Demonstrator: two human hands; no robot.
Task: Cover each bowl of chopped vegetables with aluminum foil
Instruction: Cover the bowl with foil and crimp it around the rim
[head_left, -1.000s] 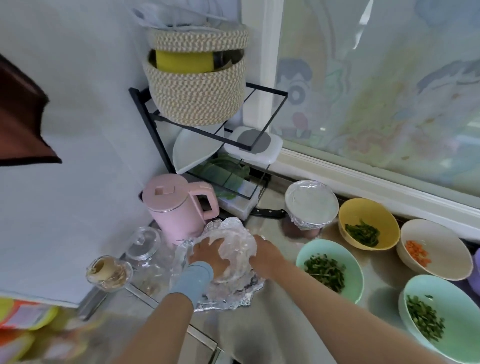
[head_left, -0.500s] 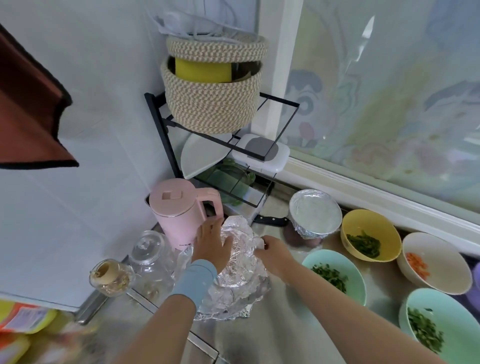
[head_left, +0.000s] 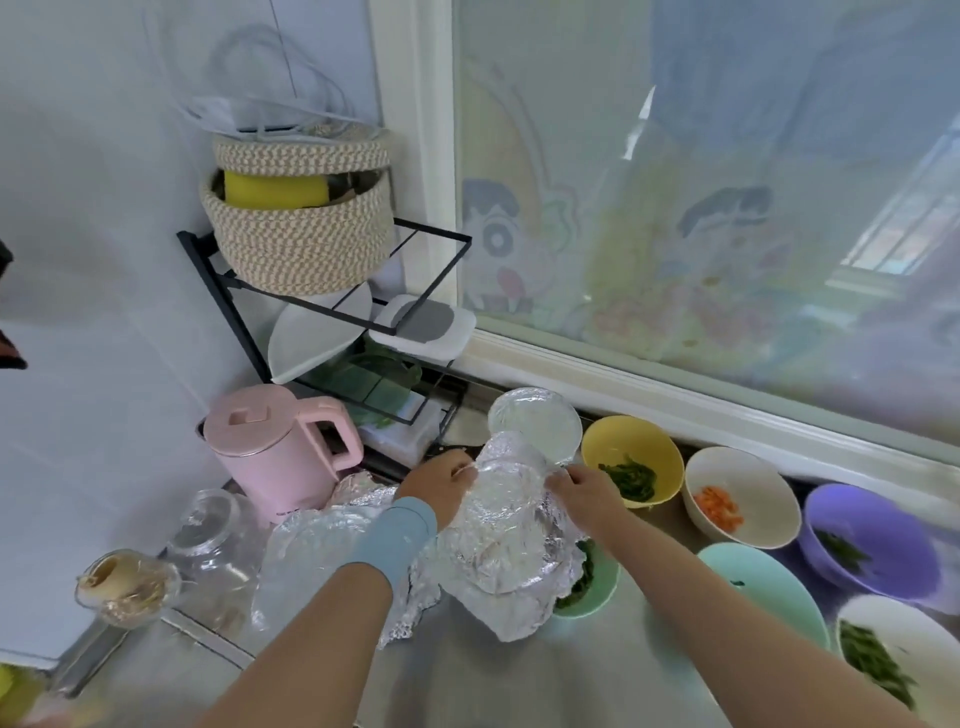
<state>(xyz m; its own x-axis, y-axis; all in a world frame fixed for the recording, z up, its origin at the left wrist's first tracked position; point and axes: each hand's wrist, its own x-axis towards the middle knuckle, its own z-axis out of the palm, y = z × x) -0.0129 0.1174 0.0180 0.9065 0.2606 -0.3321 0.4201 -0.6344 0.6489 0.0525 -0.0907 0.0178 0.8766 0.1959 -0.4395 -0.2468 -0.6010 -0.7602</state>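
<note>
Foil sheet (head_left: 511, 540): centre frame, crinkled, held up, draping over green bowl (head_left: 597, 582), which is mostly hidden.
Left hand (head_left: 441, 486): pinching sheet's upper-left edge.
Right hand (head_left: 584, 486): pinching sheet's upper-right edge.
Covered bowl (head_left: 535, 431): just above the sheet, foil top on.
Uncovered: yellow bowl (head_left: 631, 457), white bowl (head_left: 748, 488) with carrot, purple bowl (head_left: 872, 535), right of centre.
Spare foil (head_left: 311, 540): left of left wrist, below pink kettle (head_left: 275, 452).
</note>
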